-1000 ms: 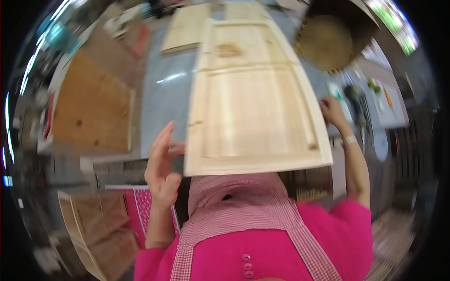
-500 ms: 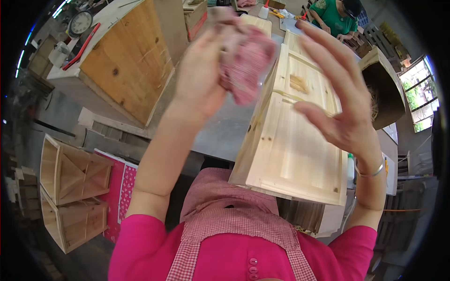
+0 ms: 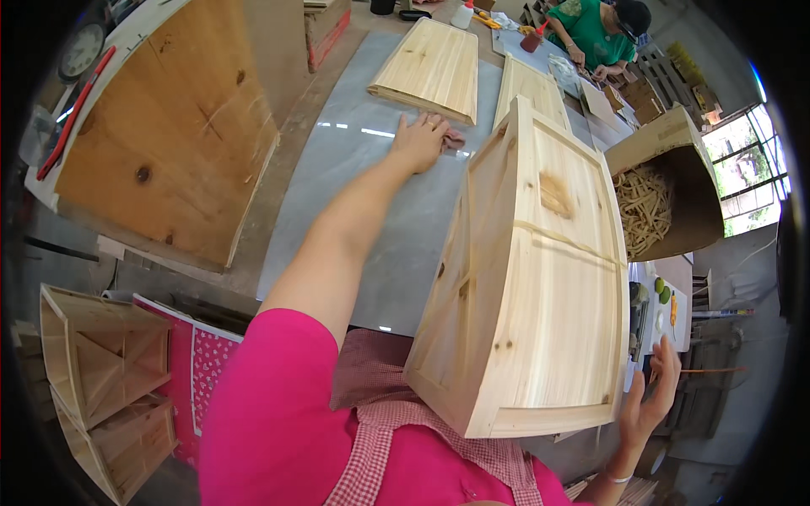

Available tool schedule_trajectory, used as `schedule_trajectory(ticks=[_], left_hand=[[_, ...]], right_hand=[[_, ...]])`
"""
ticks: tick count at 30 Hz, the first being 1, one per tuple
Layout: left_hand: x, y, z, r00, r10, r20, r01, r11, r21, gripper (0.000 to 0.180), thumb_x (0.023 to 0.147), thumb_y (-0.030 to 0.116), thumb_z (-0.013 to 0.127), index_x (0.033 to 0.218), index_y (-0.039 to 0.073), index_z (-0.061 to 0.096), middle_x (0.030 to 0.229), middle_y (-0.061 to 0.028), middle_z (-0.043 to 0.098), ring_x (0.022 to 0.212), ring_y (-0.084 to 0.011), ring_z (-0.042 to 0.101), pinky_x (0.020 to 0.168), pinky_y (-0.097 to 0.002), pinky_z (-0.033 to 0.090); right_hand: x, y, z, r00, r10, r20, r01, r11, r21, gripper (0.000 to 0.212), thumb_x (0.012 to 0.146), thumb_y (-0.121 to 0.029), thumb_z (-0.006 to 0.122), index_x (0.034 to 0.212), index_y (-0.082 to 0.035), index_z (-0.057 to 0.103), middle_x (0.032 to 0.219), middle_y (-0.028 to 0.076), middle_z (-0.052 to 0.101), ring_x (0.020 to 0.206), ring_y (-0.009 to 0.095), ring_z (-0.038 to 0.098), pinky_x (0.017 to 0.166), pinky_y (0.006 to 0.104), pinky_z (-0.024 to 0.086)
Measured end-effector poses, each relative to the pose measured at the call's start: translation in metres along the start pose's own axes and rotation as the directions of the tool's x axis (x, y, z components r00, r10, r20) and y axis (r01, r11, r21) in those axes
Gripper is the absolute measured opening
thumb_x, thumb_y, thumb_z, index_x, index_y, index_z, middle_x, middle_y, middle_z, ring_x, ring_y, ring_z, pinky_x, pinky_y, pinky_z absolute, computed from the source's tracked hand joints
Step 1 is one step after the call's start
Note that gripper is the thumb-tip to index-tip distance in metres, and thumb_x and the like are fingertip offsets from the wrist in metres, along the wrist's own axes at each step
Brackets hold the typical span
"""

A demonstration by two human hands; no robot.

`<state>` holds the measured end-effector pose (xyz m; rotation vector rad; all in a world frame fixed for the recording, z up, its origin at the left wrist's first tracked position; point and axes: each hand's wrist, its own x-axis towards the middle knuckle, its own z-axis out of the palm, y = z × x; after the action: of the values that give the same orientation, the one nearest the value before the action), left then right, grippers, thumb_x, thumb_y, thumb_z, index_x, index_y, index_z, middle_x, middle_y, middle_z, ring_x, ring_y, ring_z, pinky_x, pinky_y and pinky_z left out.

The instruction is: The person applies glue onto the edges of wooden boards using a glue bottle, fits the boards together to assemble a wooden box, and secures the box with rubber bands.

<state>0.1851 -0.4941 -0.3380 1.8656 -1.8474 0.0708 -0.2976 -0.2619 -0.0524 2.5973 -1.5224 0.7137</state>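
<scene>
1. Left hand (image 3: 417,148): reached forward, laid over a pink cloth (image 3: 454,140) on the grey worktop (image 3: 396,261); from here I cannot tell whether its fingers grip the cloth or only press it
2. Right hand (image 3: 651,401): empty, fingers parted, just beside the panelled pine box (image 3: 565,295); I see the two hands well apart
3. Pine box: at the worktop's near right, overlapping the gingham apron (image 3: 380,443) in my view
4. Tapered pine piece (image 3: 434,67): just beyond the left hand

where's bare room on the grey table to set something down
Bare table: between the brown panel and left forearm, and between that forearm and the crate. Crowded: around the left hand and cloth; right of the crate, at the carton.
</scene>
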Motion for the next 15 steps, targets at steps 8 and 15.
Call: schedule_trajectory(ticks=[8,15], left_hand=[[-0.035,-0.057,-0.046,0.939,-0.321,0.128,0.280,0.924,0.260,0.048,0.094,0.029,0.057,0.138,0.010,0.051,0.147,-0.0073,0.049,0.140,-0.0244,0.041,0.115,-0.0634,0.026],[-0.188,-0.067,-0.107,0.950,-0.272,-0.151,0.297,0.939,0.175,0.028,0.095,0.022,0.055,0.115,0.004,0.057,0.127,-0.0161,0.058,0.127,-0.0346,0.051,0.105,-0.0610,0.038]], right_hand=[[-0.029,0.005,-0.002,0.999,0.025,-0.025,-0.024,0.999,0.045,0.051,0.091,-0.003,0.055,0.141,0.001,0.049,0.141,0.017,0.052,0.121,0.028,0.056,0.096,0.0375,0.044],[-0.051,0.026,0.002,0.996,-0.009,-0.092,0.024,0.987,0.161,0.046,0.091,0.000,0.055,0.137,0.001,0.053,0.141,0.017,0.053,0.123,0.027,0.056,0.096,0.0353,0.045]])
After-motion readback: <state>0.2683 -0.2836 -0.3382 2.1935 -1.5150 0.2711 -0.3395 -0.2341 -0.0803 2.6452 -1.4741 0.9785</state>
